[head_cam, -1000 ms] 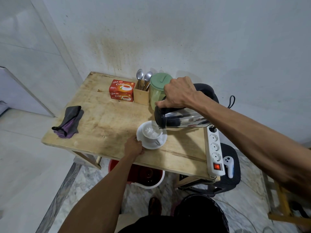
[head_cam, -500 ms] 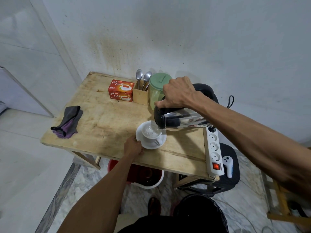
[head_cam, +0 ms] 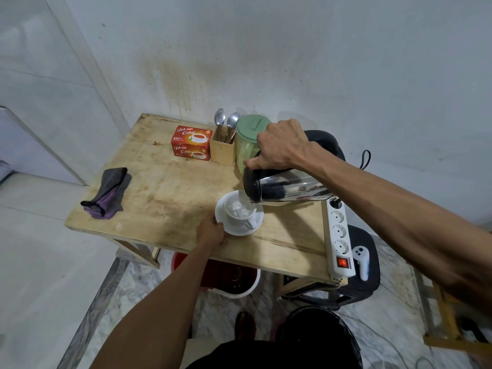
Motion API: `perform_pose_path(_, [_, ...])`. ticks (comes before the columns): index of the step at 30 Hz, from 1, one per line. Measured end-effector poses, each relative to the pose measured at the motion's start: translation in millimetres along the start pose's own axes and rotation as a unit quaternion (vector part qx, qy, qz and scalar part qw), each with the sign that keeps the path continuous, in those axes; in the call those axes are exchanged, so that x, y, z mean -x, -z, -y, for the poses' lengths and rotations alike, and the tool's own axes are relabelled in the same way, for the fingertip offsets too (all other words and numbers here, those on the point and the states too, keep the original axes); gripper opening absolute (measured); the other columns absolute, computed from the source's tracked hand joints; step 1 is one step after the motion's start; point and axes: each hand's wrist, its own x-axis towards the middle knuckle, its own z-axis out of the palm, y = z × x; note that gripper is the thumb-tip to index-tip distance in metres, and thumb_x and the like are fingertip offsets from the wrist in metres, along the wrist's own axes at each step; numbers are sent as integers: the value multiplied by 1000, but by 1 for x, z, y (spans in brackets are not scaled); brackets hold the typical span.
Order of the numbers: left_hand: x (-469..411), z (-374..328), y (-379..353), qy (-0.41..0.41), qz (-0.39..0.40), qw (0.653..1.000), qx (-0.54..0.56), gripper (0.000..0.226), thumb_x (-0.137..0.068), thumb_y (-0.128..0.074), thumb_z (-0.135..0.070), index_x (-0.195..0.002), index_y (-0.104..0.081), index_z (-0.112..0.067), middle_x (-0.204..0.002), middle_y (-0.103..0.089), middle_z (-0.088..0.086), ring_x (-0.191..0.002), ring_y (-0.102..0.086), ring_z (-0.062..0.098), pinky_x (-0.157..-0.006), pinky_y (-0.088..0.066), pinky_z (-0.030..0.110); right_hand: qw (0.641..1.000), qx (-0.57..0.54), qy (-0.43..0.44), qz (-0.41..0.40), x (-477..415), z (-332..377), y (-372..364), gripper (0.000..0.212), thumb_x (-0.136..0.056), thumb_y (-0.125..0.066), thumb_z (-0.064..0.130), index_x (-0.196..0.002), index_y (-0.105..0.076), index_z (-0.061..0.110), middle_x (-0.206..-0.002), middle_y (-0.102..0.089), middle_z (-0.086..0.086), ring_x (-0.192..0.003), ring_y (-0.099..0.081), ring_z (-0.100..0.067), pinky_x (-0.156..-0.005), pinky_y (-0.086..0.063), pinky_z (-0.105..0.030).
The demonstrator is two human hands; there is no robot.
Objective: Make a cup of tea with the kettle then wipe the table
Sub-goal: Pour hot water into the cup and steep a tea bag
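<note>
Head view, single frame. Wooden table [head_cam: 173, 193] occupies the centre, set against a stained white wall. Right hand [head_cam: 279, 145], centre right of the frame: fingers curled tight round the black handle of the kettle [head_cam: 287, 187], thumb lying along the top near the lid. Kettle is steel-bodied and tipped nearly horizontal, with the spout pointing toward frame left and held just above the cup [head_cam: 239, 209]. A clear stream of water runs from spout into cup; the water surface inside is disturbed. Cup is white and stands on a white saucer [head_cam: 239, 231] just below the frame's centre, near the table's front edge. Left hand [head_cam: 211, 233], below and left of the saucer: fingers bent over the saucer's lower-left rim, gripping it, with the heel of the hand on the table. Tea box [head_cam: 191, 143], red, sits at the back of the table above centre; touching its right side is a wooden holder [head_cam: 222, 153] with two spoons [head_cam: 219, 119] standing bowl-up. Green-lidded jar [head_cam: 251, 129] stands just right of the holder, partly hidden behind the right hand. Cloth [head_cam: 109, 193], grey and purple, lies crumpled at the table's left edge, well apart from the cup. White power strip [head_cam: 339, 235] lies along the table's right edge, its red switch lit. A red bucket [head_cam: 234, 278] sits on the floor under the table.
</note>
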Motion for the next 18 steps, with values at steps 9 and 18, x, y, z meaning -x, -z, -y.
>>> perform_pose_path(9, [1, 0, 0, -10, -2, 1000, 1, 28, -88, -52, -17, -109, -68, -10, -88, -73, 17, -79, -70, 37, -79, -57, 45, 1000, -3, 3, -2, 1, 0, 0, 63, -84, -51, 67, -54, -34, 15, -54, -32, 2, -47, -27, -12, -53, -25, -27])
perform_pose_path(18, [2, -1, 1, -11, -2, 1000, -5, 25, -89, -51, -17, -108, -67, -12, -90, -73, 14, -77, -70, 35, -78, -58, 45, 1000, -8, -1, -6, 2, 0, -1, 63, -84, -51, 67, -54, -35, 14, -55, -34, 1, -47, -28, -13, -57, -29, -29])
